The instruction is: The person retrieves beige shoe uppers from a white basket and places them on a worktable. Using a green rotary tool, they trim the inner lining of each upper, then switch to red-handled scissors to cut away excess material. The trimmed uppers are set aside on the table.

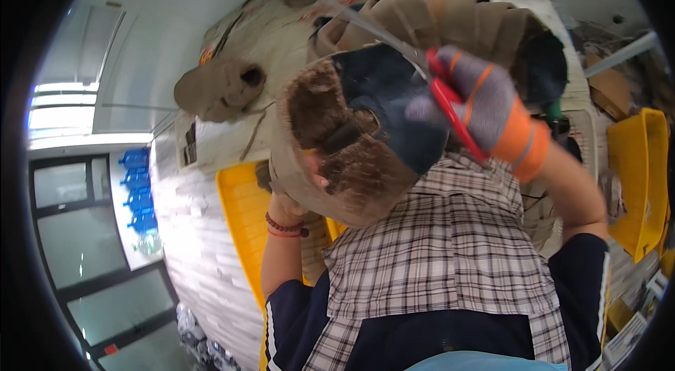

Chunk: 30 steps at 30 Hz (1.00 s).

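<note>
My left hand (287,208) is closed on a fur-lined boot upper (362,167), tan outside with brown pile inside and a dark blue panel. Most of that hand is hidden behind the piece; some fingertips show inside its opening. In a grey and orange glove, my right hand (485,100) grips scissors (446,104) with red handles. Their long blades point up and to the left, across the top of the dark blue panel. I cannot tell whether the blades touch it.
Beyond the boot upper, a row of similar tan pieces (436,20) lies on the worktable (281,41). A single one (221,86) rests at the left. Yellow crates stand below the table's left part (242,209) and at the right (636,181). Blue water bottles (137,188) line the wall.
</note>
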Available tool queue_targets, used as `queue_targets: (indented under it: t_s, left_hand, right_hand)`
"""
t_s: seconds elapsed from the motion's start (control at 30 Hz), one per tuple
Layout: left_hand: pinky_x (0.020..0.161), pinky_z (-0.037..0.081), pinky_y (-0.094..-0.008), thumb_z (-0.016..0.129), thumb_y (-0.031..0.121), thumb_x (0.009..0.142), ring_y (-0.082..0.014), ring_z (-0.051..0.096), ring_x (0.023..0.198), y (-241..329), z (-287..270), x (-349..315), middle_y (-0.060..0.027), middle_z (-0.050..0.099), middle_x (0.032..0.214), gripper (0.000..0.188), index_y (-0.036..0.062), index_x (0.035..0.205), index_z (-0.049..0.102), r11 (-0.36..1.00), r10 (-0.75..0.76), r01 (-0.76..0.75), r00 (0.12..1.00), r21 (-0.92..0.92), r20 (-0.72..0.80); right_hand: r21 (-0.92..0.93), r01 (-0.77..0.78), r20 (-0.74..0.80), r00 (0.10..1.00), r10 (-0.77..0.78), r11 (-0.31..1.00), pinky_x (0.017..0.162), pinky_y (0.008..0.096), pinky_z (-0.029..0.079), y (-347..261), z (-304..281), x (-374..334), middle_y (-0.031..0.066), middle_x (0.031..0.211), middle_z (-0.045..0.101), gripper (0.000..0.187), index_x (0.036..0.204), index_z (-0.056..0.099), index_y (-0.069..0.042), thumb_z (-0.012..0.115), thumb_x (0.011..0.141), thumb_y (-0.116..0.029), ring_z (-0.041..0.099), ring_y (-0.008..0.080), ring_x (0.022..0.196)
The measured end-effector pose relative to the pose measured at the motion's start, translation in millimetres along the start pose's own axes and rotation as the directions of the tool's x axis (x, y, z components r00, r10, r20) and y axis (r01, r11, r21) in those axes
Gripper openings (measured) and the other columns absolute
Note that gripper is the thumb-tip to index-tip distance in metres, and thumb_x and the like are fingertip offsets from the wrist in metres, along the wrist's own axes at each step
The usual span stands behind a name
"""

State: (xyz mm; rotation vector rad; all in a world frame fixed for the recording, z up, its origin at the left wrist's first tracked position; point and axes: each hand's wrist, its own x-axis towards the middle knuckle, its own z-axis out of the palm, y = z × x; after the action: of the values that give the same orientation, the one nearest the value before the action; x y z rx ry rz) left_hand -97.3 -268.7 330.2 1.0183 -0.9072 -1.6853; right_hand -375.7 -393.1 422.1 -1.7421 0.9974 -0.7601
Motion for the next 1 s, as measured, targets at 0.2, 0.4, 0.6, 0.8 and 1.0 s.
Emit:
queue_targets:
  t_s: [0.2, 0.4, 0.6, 0.8, 1.0]
  left_hand:
    - [0.101, 0.036, -0.0328, 0.064, 0.005, 0.082, -0.0209, 0.050, 0.115, 5.4, 48.5, 77.0, -0.0067, 0.055, 0.126, 0.052, 0.0020, 0.131, 0.046, 0.925, 0.036, -0.161, 0.938, 0.343, 0.345]
    - [0.096, 0.041, -0.0327, 0.053, 0.013, 0.091, -0.0217, 0.051, 0.115, 64.7, 89.0, 161.4, -0.0115, 0.053, 0.127, 0.038, 0.0039, 0.128, 0.050, 0.397, 0.493, -0.503, 0.822, 0.768, 0.283]
    - [0.095, 0.040, -0.0360, 0.061, 0.043, 0.083, -0.0305, 0.052, 0.114, 70.9, 12.9, 249.6, -0.0153, 0.055, 0.125, 0.053, 0.0090, 0.123, 0.056, 0.325, 0.436, -0.250, 0.895, 0.912, 0.090]
    - [0.090, 0.044, -0.0344, 0.061, 0.045, 0.081, -0.0271, 0.059, 0.106, 79.8, 2.0, 221.2, -0.0129, 0.063, 0.114, 0.051, 0.0092, 0.119, 0.059, 0.362, 0.465, -0.305, 0.878, 0.881, 0.113]
    - [0.091, 0.042, -0.0324, 0.062, 0.029, 0.084, -0.0246, 0.056, 0.107, 110.1, 1.9, 198.7, -0.0124, 0.060, 0.115, 0.043, 0.0057, 0.119, 0.057, 0.253, 0.623, -0.388, 0.766, 0.886, 0.158]
  right_hand:
    - [0.413, 0.076, -0.143, 0.990, -0.018, 0.908, 0.079, 0.0265, 0.048, -0.6, 23.4, -56.1, 0.0071, 0.095, 0.063, 0.054, 0.113, 0.054, -0.001, 0.080, 0.071, -0.023, 0.057, 0.0106, 0.088]
    - [0.259, 0.162, -0.707, 0.704, 0.073, 0.952, 0.078, 0.0314, 0.052, 14.9, -46.3, -101.0, 0.0138, 0.100, 0.064, 0.041, 0.114, 0.053, 0.005, 0.065, 0.078, -0.008, 0.064, 0.0208, 0.087]
    - [-0.112, -0.033, -0.823, 0.563, -0.074, 0.993, 0.068, 0.0291, 0.047, 127.9, -83.2, -13.6, 0.0026, 0.088, 0.063, 0.036, 0.100, 0.059, 0.000, 0.077, 0.072, -0.012, 0.057, 0.0143, 0.075]
    - [0.425, 0.346, -0.582, 0.813, -0.040, 0.837, 0.064, 0.0265, 0.045, 113.0, -71.6, 65.2, -0.0027, 0.080, 0.057, 0.031, 0.100, 0.061, -0.004, 0.076, 0.074, -0.014, 0.053, 0.0114, 0.069]
    - [0.544, 0.419, -0.725, 0.671, 0.156, 0.727, 0.072, 0.0281, 0.045, 245.5, -103.2, 62.6, 0.0017, 0.092, 0.059, 0.027, 0.107, 0.058, -0.007, 0.060, 0.090, -0.028, 0.053, 0.0124, 0.080]
